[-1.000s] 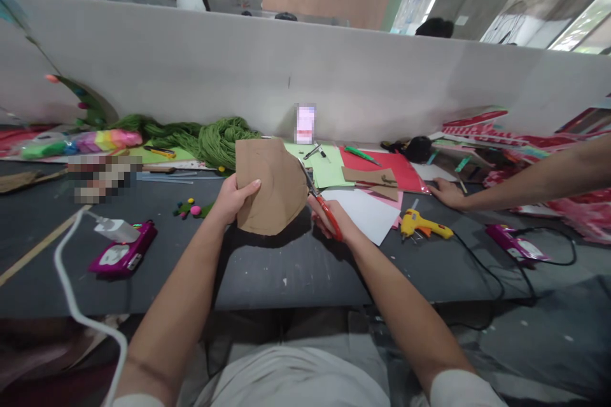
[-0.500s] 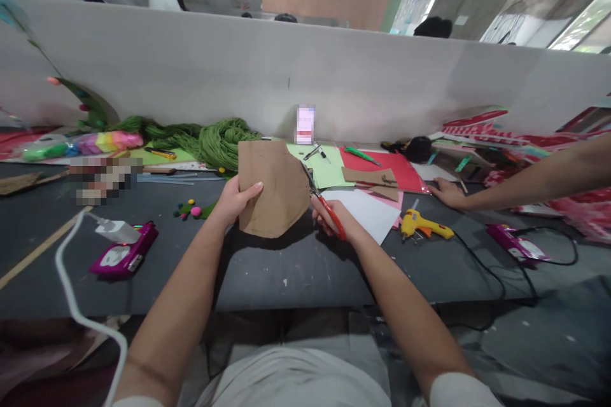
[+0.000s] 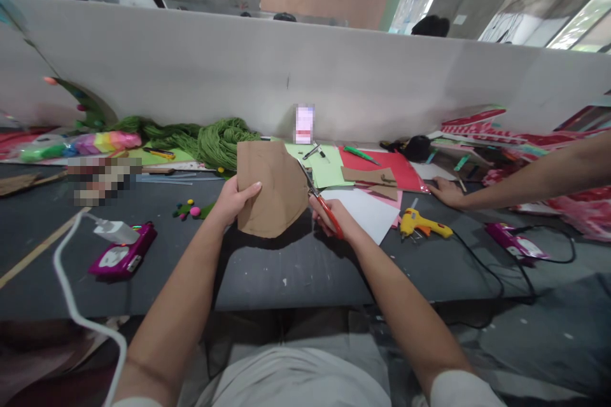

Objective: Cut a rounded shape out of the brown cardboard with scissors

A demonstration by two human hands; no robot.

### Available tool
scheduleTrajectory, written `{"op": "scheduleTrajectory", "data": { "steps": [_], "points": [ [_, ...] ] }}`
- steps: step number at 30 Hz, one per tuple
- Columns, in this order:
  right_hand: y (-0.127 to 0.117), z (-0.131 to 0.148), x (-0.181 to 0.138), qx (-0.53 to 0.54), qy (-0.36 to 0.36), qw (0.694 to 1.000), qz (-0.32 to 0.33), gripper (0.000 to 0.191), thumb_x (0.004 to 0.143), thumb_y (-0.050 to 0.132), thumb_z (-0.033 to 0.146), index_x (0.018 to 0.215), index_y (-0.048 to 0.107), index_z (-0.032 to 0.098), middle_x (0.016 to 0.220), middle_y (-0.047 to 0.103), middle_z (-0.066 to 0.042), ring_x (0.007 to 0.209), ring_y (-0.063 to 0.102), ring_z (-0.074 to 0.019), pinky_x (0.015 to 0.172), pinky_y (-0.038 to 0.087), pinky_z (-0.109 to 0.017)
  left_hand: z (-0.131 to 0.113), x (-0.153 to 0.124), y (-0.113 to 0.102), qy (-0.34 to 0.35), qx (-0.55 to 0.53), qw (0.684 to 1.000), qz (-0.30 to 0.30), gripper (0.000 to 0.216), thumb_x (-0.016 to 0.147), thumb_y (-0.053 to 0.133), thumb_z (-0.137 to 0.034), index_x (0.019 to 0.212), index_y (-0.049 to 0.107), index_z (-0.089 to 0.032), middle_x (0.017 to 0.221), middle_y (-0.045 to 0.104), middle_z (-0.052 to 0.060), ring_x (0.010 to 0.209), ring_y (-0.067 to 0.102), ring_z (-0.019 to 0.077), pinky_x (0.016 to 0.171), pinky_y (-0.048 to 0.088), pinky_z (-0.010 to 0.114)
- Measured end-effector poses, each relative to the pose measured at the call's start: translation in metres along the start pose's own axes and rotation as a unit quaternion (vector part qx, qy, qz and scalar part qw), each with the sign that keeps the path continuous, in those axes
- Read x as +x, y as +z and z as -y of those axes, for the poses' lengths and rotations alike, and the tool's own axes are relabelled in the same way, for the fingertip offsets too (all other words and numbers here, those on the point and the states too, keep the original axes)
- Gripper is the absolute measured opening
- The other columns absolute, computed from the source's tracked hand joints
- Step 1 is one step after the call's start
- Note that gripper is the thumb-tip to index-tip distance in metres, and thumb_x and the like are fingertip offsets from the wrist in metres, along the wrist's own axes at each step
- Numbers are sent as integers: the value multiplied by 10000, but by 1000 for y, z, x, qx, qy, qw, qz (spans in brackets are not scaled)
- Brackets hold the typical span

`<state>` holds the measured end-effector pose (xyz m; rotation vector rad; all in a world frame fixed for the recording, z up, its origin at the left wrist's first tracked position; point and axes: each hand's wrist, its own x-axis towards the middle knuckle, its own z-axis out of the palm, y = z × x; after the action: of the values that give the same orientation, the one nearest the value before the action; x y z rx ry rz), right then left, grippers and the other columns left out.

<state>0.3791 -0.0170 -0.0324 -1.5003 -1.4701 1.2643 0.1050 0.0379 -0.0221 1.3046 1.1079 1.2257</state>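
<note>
A brown piece of cardboard (image 3: 271, 194) with a straight left side and a rounded right side is held up over the dark table. My left hand (image 3: 235, 199) grips its left edge, thumb on the front face. In my right hand (image 3: 333, 216) are red-handled scissors (image 3: 327, 208), my fingers wrapped round the handles. Their blades lie along the cardboard's right edge; whether they bite into it I cannot tell. Behind the scissors lie white paper (image 3: 365, 208) and light green paper (image 3: 334, 168).
A yellow glue gun (image 3: 422, 224) with its cord lies to the right. Purple power strips (image 3: 125, 253) sit on both sides. Green yarn (image 3: 224, 143) and a phone (image 3: 304, 123) are at the back. Another person's hand (image 3: 449, 194) rests on the table at right.
The view has shifted very slightly. My hands, the cardboard and the scissors keep nearly the same position. In the background, a person beyond the partition has moved left.
</note>
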Motion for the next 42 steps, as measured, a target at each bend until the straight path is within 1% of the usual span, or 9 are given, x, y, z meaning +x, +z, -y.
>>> {"op": "scheduleTrajectory", "data": {
  "steps": [5,13,19,22,28,34,37,40,42],
  "points": [
    [-1,1,-1,8,-10,1000,0,642,869,532,813,664,553,205,382,427,47,297,405,-104,326,311,-226,-2,-3,2,-11,6,1000,9,629,650,899,-500,1125,698,-139,1172,766,173,1036,734,339,878,604,443],
    [-2,-2,-2,-22,-10,999,-22,640,843,599,794,579,494,220,349,398,43,259,380,-101,287,250,-228,-3,-2,3,-16,-3,1000,10,626,643,901,-496,1114,700,-137,1156,768,176,1016,737,336,856,609,433],
    [-2,-3,-1,-36,-13,999,-23,626,853,604,770,570,488,223,356,437,32,256,425,-117,275,295,-223,-1,-2,1,-14,-6,1000,4,631,641,905,-496,1121,705,-139,1174,766,173,1017,739,328,871,605,430],
    [-2,-2,-1,-29,-5,999,-24,626,834,639,757,551,474,223,357,439,30,258,434,-118,270,301,-222,-2,-3,1,-12,16,1000,17,634,648,903,-497,1132,702,-141,1191,761,171,1031,734,328,875,600,426],
    [-3,0,2,6,6,999,-36,638,830,600,796,584,516,213,357,423,38,257,410,-114,276,283,-230,-5,-6,5,-10,25,999,45,608,666,893,-492,1137,702,-158,1195,761,159,1039,729,327,864,599,411],
    [-5,1,5,72,8,996,-42,654,788,605,849,659,550,211,361,380,65,261,361,-101,286,237,-229,-4,-4,5,-6,25,999,42,578,679,888,-486,1124,709,-164,1176,766,155,1010,735,318,836,600,396],
    [-5,2,5,98,-10,994,-51,665,772,621,859,682,559,204,379,365,77,276,338,-86,299,237,-226,-2,-3,4,-4,31,999,42,578,666,894,-489,1112,714,-170,1171,769,154,1013,735,327,827,602,399],
    [-7,3,6,125,-19,989,-74,682,762,633,863,715,585,185,424,411,67,297,350,-76,307,245,-223,-3,-4,3,-19,39,997,61,586,645,907,-488,1099,722,-166,1153,776,155,1003,739,335,815,604,399],
    [-9,3,7,145,-15,986,-84,686,768,633,857,737,608,172,460,469,44,311,378,-77,310,246,-223,-5,-7,4,-36,49,994,93,592,638,913,-479,1100,731,-157,1137,780,157,991,743,342,805,607,404]
  ]
}}
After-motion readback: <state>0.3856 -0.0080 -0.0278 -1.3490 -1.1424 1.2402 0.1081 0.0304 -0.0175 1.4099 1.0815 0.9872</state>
